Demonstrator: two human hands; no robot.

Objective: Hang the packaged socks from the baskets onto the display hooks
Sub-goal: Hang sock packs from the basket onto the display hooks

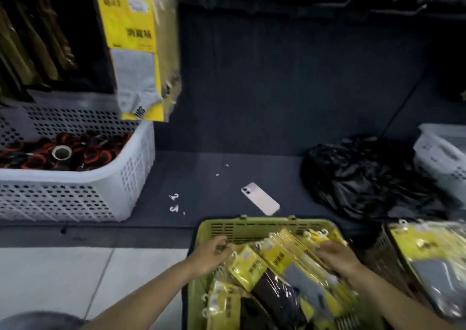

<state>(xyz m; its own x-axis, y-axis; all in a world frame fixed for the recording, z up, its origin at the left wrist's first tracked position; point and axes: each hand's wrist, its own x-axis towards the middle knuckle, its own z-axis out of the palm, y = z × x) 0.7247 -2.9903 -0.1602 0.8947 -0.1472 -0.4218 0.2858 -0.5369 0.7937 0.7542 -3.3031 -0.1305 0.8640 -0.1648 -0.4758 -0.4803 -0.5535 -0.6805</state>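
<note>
1. Both hands work in the green basket (252,228), where the packaged socks (277,266) lie stacked, hanger tabs toward the person, likely for quick picking. The right hand (335,259) curls over the stack. The left hand (211,254) is at a tab, its grip too blurred to tell.
2. A phone (261,198) lies on the dark shelf (214,191), apparently set aside to free the hands.
3. Farthest, a hung pack (136,52) dangles above the white basket (75,186).

dim overall; the far shelf wall (290,77) and top edge sink into murky dark. soft light from above glints off the plastic of the sock packs (285,266) near the camera. the left hand (211,254) and right hand (338,256) smear with motion blur. wide-angle bending bows the white basket (63,198) at left.
</note>
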